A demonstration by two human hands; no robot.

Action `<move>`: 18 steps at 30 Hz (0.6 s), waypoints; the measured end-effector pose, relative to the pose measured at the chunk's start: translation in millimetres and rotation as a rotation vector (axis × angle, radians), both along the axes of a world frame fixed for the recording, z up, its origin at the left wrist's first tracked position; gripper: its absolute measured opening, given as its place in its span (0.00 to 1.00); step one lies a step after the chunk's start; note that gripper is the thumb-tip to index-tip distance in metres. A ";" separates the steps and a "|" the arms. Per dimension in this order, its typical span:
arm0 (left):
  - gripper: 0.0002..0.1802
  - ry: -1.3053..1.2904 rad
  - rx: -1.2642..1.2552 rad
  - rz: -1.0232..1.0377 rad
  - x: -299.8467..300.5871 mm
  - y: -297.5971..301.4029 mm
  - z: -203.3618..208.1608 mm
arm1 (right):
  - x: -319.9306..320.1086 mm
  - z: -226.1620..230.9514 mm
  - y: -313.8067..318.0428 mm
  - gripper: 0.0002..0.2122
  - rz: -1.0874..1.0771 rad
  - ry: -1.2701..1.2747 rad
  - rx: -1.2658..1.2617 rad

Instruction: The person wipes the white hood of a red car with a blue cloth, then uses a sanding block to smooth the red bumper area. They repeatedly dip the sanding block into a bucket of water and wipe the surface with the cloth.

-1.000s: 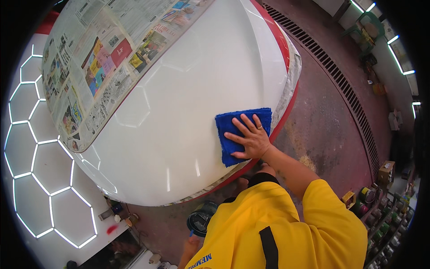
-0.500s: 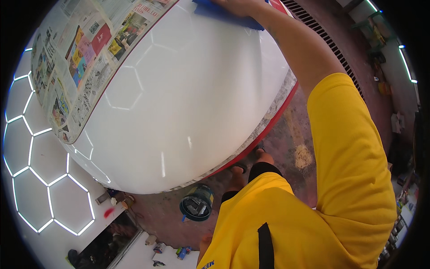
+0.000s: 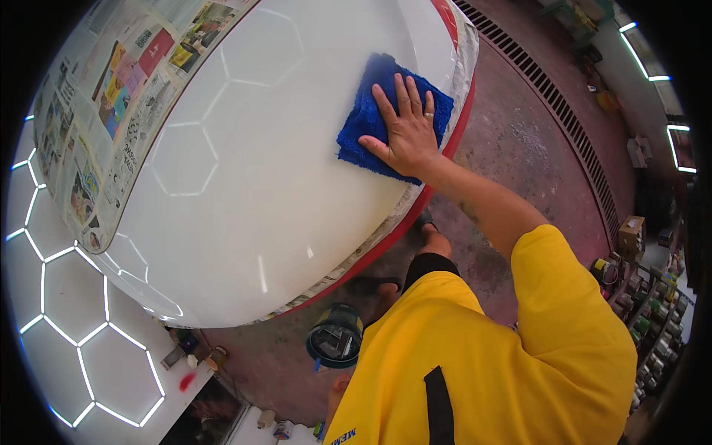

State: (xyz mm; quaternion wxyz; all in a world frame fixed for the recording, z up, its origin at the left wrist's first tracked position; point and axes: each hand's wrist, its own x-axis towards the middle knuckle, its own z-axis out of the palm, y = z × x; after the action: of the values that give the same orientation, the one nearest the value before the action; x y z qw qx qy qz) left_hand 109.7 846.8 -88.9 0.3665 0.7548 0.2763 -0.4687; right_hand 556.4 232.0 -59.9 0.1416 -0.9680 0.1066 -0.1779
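My right hand (image 3: pixel 404 130) lies flat on a folded blue microfiber cloth (image 3: pixel 362 122), fingers spread and thumb out to the left. The cloth rests on a glossy white car hood (image 3: pixel 274 170), near its right edge. Bright hexagonal light reflections show in the hood's surface. Newspaper (image 3: pixel 126 111) covers the area beyond the hood at the upper left. A strip of newspaper also runs along the hood's near edge, beside a red border (image 3: pixel 371 263). My left hand is out of view.
A dark bucket (image 3: pixel 334 337) with dark contents stands on the floor close to my legs. A long drain grate (image 3: pixel 552 96) crosses the reddish floor on the right. Shelves of cans (image 3: pixel 653 334) and a cardboard box (image 3: pixel 632 233) stand at the far right. Hexagonal lights (image 3: pixel 81 341) are at the left.
My right hand has drawn the blue cloth back toward me, from the hood's far end at the top of the picture to nearer its right edge. The view has shifted slightly.
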 end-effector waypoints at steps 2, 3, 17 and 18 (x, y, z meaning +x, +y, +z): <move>0.24 -0.035 0.010 -0.046 3.7 33.1 1.6 | -43.8 -0.2 75.0 0.47 0.075 0.007 0.083; 0.24 -0.061 0.028 -0.073 5.4 53.3 7.0 | -60.9 -4.3 119.4 0.46 0.149 -0.009 0.102; 0.23 -0.406 0.255 -0.242 93.2 105.6 70.4 | 148.5 103.4 67.7 0.33 0.280 -0.077 0.066; 0.23 -0.422 0.250 -0.189 84.2 95.6 66.3 | 182.2 102.2 28.7 0.33 0.208 -0.069 0.038</move>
State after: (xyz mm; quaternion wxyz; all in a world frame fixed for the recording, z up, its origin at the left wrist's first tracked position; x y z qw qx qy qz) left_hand 193.8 942.4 -22.7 0.2746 0.8977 0.1777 -0.2953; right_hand 738.6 260.7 42.3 0.1811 -0.9642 0.0040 -0.1935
